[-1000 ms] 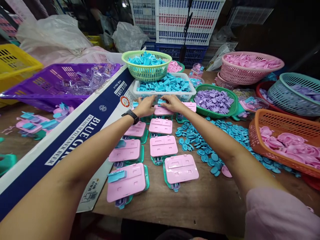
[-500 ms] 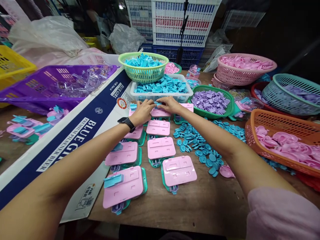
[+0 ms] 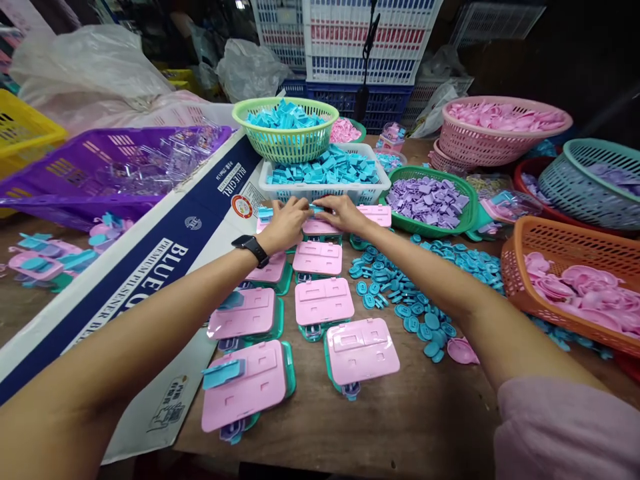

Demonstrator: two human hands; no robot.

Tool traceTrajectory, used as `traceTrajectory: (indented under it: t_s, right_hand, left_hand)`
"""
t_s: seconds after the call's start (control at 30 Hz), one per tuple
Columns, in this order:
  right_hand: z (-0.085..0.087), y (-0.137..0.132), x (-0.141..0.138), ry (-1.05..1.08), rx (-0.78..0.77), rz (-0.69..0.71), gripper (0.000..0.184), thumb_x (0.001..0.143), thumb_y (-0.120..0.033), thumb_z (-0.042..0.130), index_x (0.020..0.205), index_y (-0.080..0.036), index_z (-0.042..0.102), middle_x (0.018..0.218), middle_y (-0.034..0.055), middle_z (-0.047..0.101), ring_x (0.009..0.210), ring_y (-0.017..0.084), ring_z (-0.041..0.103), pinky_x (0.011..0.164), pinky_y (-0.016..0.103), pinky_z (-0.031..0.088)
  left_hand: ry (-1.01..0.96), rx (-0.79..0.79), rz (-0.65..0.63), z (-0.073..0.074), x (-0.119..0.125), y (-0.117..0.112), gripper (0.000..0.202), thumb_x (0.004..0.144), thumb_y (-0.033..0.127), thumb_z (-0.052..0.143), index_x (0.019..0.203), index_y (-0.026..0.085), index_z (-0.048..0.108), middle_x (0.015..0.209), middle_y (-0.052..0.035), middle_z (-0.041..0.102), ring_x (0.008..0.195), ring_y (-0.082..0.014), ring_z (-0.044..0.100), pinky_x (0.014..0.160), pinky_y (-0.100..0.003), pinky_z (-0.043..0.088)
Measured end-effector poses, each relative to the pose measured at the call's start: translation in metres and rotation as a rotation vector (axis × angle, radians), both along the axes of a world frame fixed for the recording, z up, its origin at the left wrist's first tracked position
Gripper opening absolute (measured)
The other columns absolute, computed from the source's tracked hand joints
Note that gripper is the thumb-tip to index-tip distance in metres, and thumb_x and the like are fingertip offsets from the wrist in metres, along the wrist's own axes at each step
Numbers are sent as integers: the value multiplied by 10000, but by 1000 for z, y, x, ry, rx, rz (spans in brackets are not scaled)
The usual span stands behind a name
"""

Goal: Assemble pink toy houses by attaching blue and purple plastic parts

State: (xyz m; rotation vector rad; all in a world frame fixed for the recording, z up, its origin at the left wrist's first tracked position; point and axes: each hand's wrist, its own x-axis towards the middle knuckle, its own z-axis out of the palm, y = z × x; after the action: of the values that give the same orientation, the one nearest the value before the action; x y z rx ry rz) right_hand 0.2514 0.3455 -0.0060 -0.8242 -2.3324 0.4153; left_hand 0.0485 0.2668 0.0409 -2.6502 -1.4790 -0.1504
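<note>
At the far end of the rows, my left hand (image 3: 289,223) and my right hand (image 3: 343,215) meet over a pink-lidded box (image 3: 321,228). A small blue plastic piece (image 3: 316,210) shows between them, pinched by the fingertips of both hands just at the lid; its lower part is hidden. Nearer to me lie several more pink lids (image 3: 324,301) on green boxes, with purple and blue catches at their front edges. A blue flap (image 3: 223,374) sits on the nearest left lid, while the nearest right lid (image 3: 364,348) carries none.
Behind my hands stand a white tray (image 3: 384,183) and a green basket (image 3: 285,159) of blue pieces. Purple pieces fill a green basket (image 3: 470,217). Loose blue ovals (image 3: 425,327) and an orange basket (image 3: 515,267) lie right; a beer carton (image 3: 200,267) slants along the left.
The view has shifted slightly, so the near boxes appear a little lower. Both hands stay at the same far box, their fingers almost unchanged on the blue piece.
</note>
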Motion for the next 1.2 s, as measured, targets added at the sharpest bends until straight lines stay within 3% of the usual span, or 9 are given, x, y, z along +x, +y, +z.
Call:
traceTrajectory:
  t_s: [0.1,0.2,0.3,0.4,0.5,0.7,0.83,1.0,1.2]
  right_hand:
    - [-2,-8,-3,-4,37,-51,377,960,-287,583,1270,-129,727,1227,166,743,1133,268,683,1011,374,508]
    - [15,-6,0,-78,27,3,324,972,-317,598,1185,-137,763,1123,135,770,1038,265,703,945,355,525]
    - [40,12,7,-61,71,-80,377,1031,-372,514,1030,-135,807,947,95,763,897,246,702,867,334,526]
    - [57,44,6,-84,166,-196,288,956,-216,572,1077,-120,815,1089,146,745,1031,260,689,990,365,500]
    - [65,79,-4,-288,120,-133,313,836,-96,627,1071,-134,829,1157,156,750,1100,276,686,1013,364,498]
    - [72,107,-5,-342,46,-154,142,815,-141,695,857,-176,826,885,76,784,897,258,699,841,315,514]
    - [75,88,13,-28,-69,-345,233,933,-167,613,717,-161,699,753,63,718,793,230,667,809,326,519]
    - [80,42,32,511,-553,-359,363,988,-211,638,638,-184,544,557,-18,564,507,105,522,559,209,479]
    - [67,-44,32,493,-640,-197,300,964,-258,718,692,-166,630,618,10,661,519,106,588,588,216,526]
  left_hand:
    - [17,12,5,3,2,-6,543,771,16,475,1247,171,686,1321,-166,626,1291,-366,496,930,-569,395]
    - [-9,-35,32,18,1,-1,490,778,41,486,1158,209,747,1265,-131,681,1275,-369,518,937,-563,413]
    - [-156,-65,111,40,1,20,386,807,101,494,1013,204,804,1143,-109,737,1141,-332,611,917,-477,470]
    - [-307,14,196,53,5,52,404,820,137,496,1093,157,793,1181,-133,726,1100,-292,646,953,-396,504]
    - [-299,-31,225,54,11,85,427,784,160,563,1153,179,779,1246,-121,723,1203,-304,623,1017,-374,499]
    - [-358,-177,222,45,13,121,293,790,213,597,978,192,821,1007,-63,806,954,-225,717,867,-269,536]
    - [-425,-162,229,42,14,126,282,780,226,620,976,173,815,1020,-78,801,976,-229,711,914,-289,538]
    - [-481,-160,256,48,25,115,284,805,205,607,986,136,814,940,-92,794,937,-252,708,891,-319,555]
    - [-416,-29,100,75,12,39,413,923,171,495,1255,106,732,997,-98,746,888,-218,646,891,-346,506]
